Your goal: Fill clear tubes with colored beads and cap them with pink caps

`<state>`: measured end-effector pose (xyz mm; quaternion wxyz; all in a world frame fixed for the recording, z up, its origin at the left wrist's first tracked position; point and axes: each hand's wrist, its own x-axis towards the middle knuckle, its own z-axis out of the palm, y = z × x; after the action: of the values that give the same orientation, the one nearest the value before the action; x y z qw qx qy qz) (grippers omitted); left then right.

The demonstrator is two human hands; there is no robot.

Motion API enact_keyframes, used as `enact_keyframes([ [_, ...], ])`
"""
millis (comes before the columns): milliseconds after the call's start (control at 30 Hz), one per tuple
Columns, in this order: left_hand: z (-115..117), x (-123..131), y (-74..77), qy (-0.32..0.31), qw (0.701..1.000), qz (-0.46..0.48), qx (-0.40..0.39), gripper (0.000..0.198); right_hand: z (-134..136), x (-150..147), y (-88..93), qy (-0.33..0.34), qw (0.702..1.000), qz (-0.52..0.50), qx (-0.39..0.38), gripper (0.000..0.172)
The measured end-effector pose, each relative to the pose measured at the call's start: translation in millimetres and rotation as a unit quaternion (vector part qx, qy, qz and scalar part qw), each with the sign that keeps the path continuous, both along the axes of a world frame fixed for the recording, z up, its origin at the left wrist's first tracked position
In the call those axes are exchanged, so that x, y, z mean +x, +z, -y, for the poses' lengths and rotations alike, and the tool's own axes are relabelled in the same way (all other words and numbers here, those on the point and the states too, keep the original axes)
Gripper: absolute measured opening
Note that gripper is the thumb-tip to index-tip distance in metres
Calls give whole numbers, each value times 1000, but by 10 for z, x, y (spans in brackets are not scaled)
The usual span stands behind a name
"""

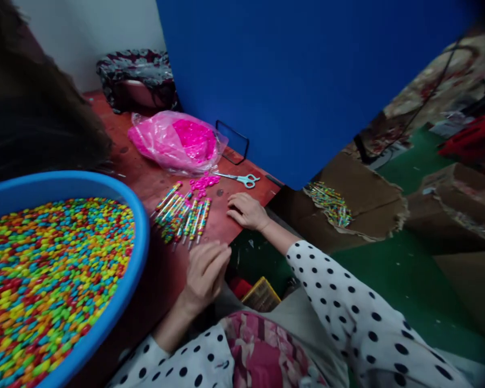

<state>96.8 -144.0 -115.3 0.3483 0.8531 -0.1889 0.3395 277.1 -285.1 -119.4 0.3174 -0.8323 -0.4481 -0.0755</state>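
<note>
My left hand [205,274] is over the near edge of the red table [170,269], its fingers bent and pressed together. Whatever it may hold is hidden behind the fingers. Just beyond it lies a pile of clear tubes filled with colourful candies [184,215]. My right hand [248,211] rests at the table's right edge, fingers loosely bent and thumb apart, with nothing visible in it. Small pink plastic pieces [203,184] lie behind the tubes, and scissors with pale handles [246,180] lie beyond my right hand.
A big blue tub [139,231] of colourful candies stands at the left. A bag of pink pieces [173,141] and a patterned basket [135,81] sit farther back. A blue panel [286,81] rises behind. At right, a cardboard box [372,199] holds filled tubes [333,205].
</note>
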Motion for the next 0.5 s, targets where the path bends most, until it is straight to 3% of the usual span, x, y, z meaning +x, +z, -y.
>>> enact_keyframes([
  [67, 146, -99, -109, -95, 995, 4, 32, 46, 36, -29, 54, 10, 996, -46, 77, 20],
  [133, 365, -141, -280, -190, 978, -82, 26, 40, 202, -131, 82, -42, 977, -96, 187, 25],
  [200, 621, -91, -513, -244, 949, -198, 37, 26, 528, -316, 21, -81, 959, -134, 238, 28],
  [267, 888, 53, -801, -227, 897, -379, 24, 18, 978, -569, -162, -52, 967, -162, 191, 28],
  [333, 1146, 262, -1134, -159, 827, -539, -6, 23, 1474, -834, -446, -15, 976, -210, 63, 27],
  [367, 1266, 377, -1311, -124, 787, -604, -14, 25, 1709, -946, -605, -21, 969, -247, -4, 27],
  [433, 1480, 609, -1674, -82, 749, -657, 12, 28, 2103, -1095, -913, -42, 937, -326, -117, 28],
  [500, 1657, 818, -2031, -41, 718, -693, 45, 26, 2360, -1139, -1164, -78, 901, -390, -174, 28],
])
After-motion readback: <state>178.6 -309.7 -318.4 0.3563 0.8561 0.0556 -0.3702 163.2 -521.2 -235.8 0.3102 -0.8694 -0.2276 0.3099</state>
